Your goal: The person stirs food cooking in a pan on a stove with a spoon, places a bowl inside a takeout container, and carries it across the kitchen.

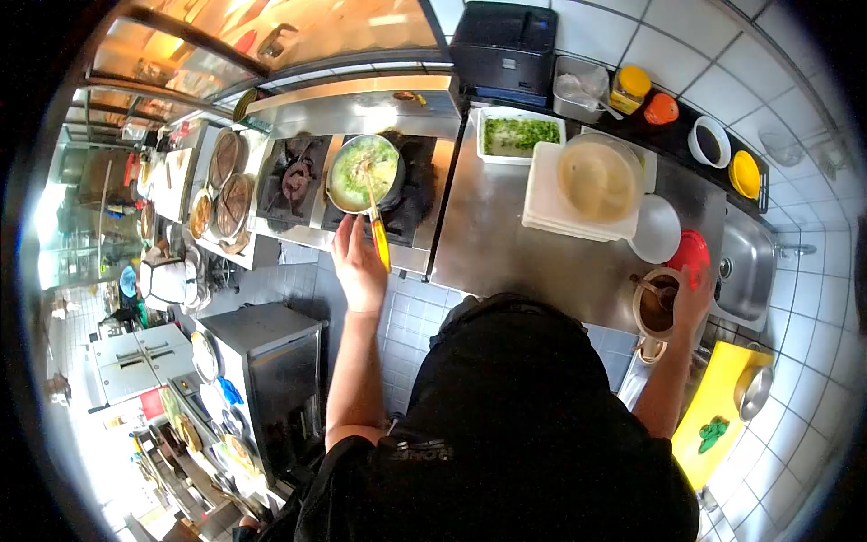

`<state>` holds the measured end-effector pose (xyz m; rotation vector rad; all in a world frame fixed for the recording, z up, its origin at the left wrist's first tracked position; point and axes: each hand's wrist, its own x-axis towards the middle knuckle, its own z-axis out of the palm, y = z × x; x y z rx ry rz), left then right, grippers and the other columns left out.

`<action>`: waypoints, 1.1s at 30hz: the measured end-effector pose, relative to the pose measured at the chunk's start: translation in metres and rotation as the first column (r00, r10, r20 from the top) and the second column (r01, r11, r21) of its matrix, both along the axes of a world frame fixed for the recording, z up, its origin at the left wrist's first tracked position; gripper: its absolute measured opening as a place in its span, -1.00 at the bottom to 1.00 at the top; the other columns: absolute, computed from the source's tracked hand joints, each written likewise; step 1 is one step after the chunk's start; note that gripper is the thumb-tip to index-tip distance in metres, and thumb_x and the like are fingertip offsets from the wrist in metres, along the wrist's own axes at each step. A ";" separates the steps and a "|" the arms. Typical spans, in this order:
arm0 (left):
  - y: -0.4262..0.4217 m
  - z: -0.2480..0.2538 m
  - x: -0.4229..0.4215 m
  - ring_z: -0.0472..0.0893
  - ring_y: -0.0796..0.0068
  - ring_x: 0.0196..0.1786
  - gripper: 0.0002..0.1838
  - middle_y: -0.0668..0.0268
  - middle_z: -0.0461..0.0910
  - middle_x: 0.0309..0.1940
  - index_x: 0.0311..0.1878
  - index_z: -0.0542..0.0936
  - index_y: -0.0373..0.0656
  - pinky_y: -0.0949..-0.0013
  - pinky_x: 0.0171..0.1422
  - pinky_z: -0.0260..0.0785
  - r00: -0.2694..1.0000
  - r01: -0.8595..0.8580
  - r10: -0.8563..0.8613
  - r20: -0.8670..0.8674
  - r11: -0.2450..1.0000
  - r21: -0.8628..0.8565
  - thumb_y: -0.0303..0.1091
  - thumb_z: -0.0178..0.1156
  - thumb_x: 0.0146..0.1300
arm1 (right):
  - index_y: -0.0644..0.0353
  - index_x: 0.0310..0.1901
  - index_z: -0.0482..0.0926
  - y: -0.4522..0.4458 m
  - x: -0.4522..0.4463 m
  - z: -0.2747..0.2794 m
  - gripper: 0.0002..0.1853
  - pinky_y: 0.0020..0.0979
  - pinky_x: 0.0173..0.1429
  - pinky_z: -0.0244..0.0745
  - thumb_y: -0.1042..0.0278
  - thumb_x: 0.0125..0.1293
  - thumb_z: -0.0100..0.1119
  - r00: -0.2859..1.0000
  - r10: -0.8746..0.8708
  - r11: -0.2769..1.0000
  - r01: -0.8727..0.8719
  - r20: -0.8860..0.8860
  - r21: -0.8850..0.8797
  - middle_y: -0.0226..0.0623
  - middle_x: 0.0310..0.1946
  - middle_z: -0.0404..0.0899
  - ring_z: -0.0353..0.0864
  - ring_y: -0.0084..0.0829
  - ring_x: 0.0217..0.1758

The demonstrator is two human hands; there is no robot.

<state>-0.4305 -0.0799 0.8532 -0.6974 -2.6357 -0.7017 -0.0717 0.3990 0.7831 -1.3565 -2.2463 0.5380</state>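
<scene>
My left hand [359,266] is at the near edge of a pan [350,185] on the stove, its fingers bent; what they hold is hidden. Beside it, a yellow-handled utensil [380,242] rests with its far end in the pan's pale green food. On the right, my right hand [694,303] has its fingers at the near edge of a red lid [688,248] and seems to grip it. Just left of that hand stands a round tub [643,312] of brown contents, with a ladle [657,287] in it.
White boards [542,185] carrying a clear round container [598,181], a tray of chopped greens [519,135] and a white bowl [655,230] are on the steel counter. A sink [748,271] and yellow board [709,406] lie right. A co-worker [172,275] is at far left.
</scene>
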 end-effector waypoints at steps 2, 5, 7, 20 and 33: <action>-0.045 -0.026 -0.019 0.34 -0.19 0.45 -0.42 -0.10 0.42 0.36 0.31 0.53 -0.27 -0.04 0.54 0.22 0.995 0.100 -0.100 0.013 0.960 -0.262 -0.63 0.05 0.14 | 0.25 0.29 0.51 0.001 0.007 -0.017 -0.47 -0.04 0.32 0.44 0.10 0.41 0.26 1.000 -0.025 0.997 0.026 -0.006 0.068 0.07 0.20 0.57 0.56 0.08 0.24; -0.067 -0.044 -0.039 0.28 -0.17 0.51 -0.41 -0.05 0.34 0.45 0.37 0.54 -0.03 -0.12 0.61 0.09 0.923 0.358 -0.376 0.087 0.751 -0.555 -0.51 0.06 0.22 | 0.29 0.28 0.51 -0.018 -0.011 -0.001 -0.47 -0.06 0.32 0.45 0.12 0.41 0.27 0.995 -0.096 0.995 0.096 0.004 0.021 0.07 0.18 0.59 0.58 0.08 0.20; -0.069 -0.055 -0.053 0.25 -0.15 0.54 -0.50 -0.02 0.32 0.47 0.32 0.57 0.04 -0.15 0.63 0.02 0.872 0.454 -0.468 0.146 0.657 -0.602 -0.35 0.09 0.28 | 0.30 0.28 0.51 -0.027 -0.026 0.009 -0.48 -0.09 0.32 0.45 0.15 0.41 0.28 0.999 -0.040 0.999 0.040 -0.019 0.000 0.07 0.18 0.58 0.59 0.05 0.21; -0.102 0.046 -0.059 0.73 0.03 -0.13 -0.65 0.07 0.64 0.04 0.02 0.64 -0.21 0.17 -0.03 0.64 0.906 0.423 -0.418 0.069 0.894 -0.145 -0.54 0.37 0.12 | 0.30 0.19 0.57 -0.070 -0.027 -0.026 -0.57 -0.18 0.25 0.50 0.27 0.36 0.31 0.997 -0.042 0.998 0.045 -0.068 0.048 -0.03 0.15 0.61 0.64 -0.12 0.13; -0.110 -0.026 -0.083 0.70 0.03 0.00 -0.63 -0.05 0.60 0.14 0.06 0.63 -0.24 0.17 0.03 0.62 0.869 0.482 -0.494 0.022 0.836 -0.264 -0.50 0.31 0.15 | 0.32 0.13 0.63 -0.094 -0.041 -0.017 -0.58 -0.19 0.18 0.53 0.27 0.30 0.32 0.996 -0.088 0.984 0.085 0.009 0.160 -0.03 0.03 0.68 0.67 -0.07 0.04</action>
